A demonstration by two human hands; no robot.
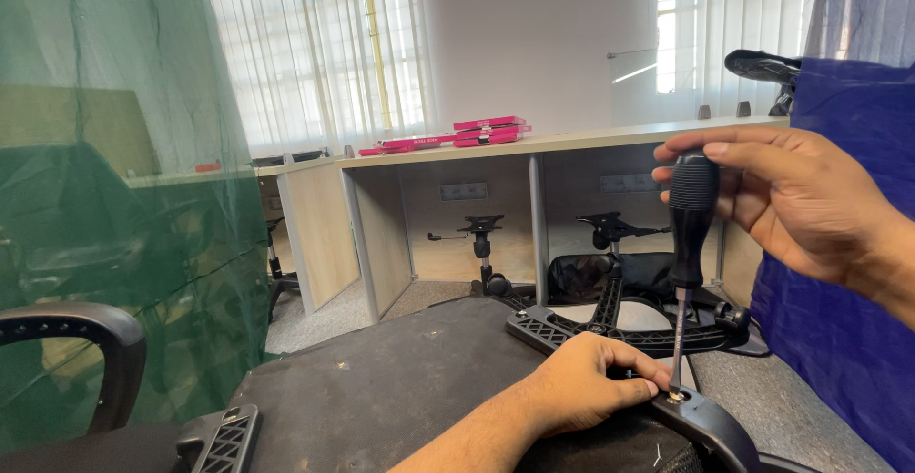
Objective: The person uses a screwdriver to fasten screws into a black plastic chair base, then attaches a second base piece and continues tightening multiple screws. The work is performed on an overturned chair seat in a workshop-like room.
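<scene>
My right hand (796, 196) grips the black handle of a screwdriver (688, 244), held upright with its thin shaft pointing down. The tip rests on a screw (674, 396) in a black plastic bracket (710, 425) at the edge of an upturned chair seat (400, 387). My left hand (586, 382) lies on the dark seat underside, fingers closed around the bracket right beside the screw.
A black armrest (81, 335) curves at the lower left, and another black bracket (221, 440) sits near the bottom. Chair bases (610, 325) and gas-lift mechanisms (482, 244) stand on the floor under a long desk (534, 141) with pink boxes (481, 132). Green netting (114, 196) hangs left, blue fabric (839, 273) right.
</scene>
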